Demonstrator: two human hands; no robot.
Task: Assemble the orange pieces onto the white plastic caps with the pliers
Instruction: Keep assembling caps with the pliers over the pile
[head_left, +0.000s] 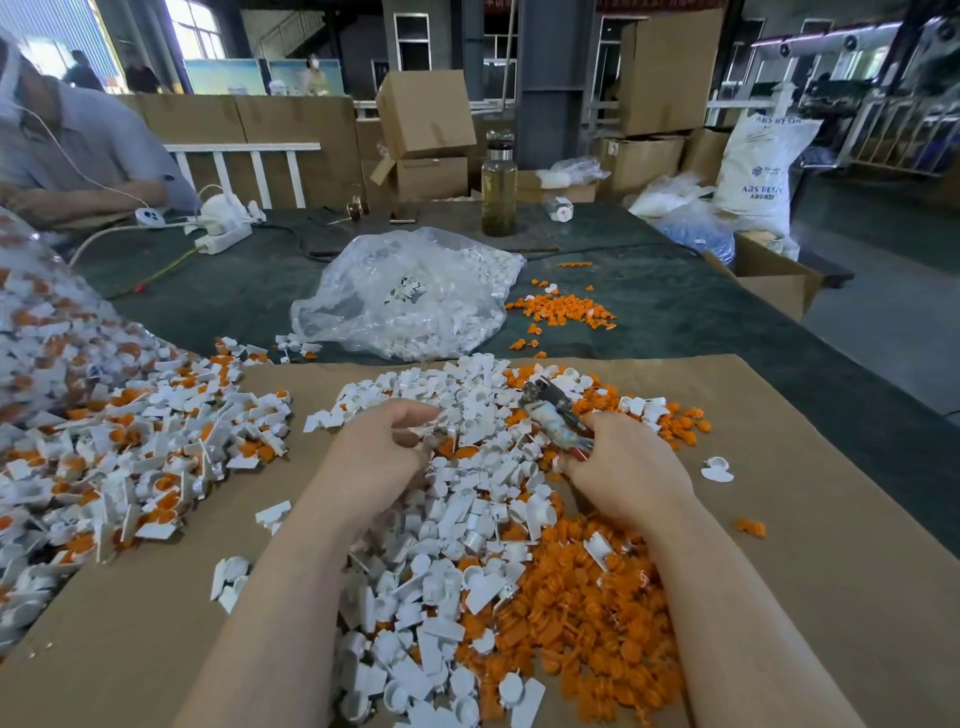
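Here the right hand (626, 467) grips the pliers (558, 418), their long axis slanting up-left over the pile, while the left hand (387, 447), fingers curled, pinches a white cap (434, 434) just left of the pliers' nose.

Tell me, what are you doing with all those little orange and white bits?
A person is fitting orange pieces onto white plastic caps heaped on a cardboard sheet. The right hand grips the pliers; the left hand pinches a small part, too hidden to identify. Finished caps pile up on the left.
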